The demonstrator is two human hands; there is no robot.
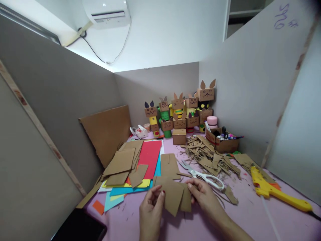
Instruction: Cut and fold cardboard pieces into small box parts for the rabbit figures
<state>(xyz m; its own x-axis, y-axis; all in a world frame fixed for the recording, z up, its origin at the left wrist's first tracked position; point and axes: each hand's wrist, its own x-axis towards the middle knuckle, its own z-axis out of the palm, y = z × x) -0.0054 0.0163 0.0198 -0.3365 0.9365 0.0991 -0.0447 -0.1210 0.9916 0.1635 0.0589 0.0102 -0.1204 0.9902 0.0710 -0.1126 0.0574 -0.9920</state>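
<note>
My left hand (151,209) pinches the left edge of a brown cardboard piece (173,197), thumb on its front face. My right hand (200,194) grips the right side of a second cardboard piece (186,198), which partly sits behind the first. Both pieces overlap in front of me, just above the pink tabletop. Right behind them lies a flat cardboard piece (170,164) with a small slit near its top. White-handled scissors (200,174) rest beyond my right hand, blades pointing left and away.
Stacked cardboard sheets (122,162) and coloured paper (150,154) lie at left. Cardboard scraps (203,150) are heaped at right, near a box of pens (227,144). A yellow glue gun (273,190) lies far right. Cardboard animal figures (179,112) stand at the back; a dark device (80,227) sits front left.
</note>
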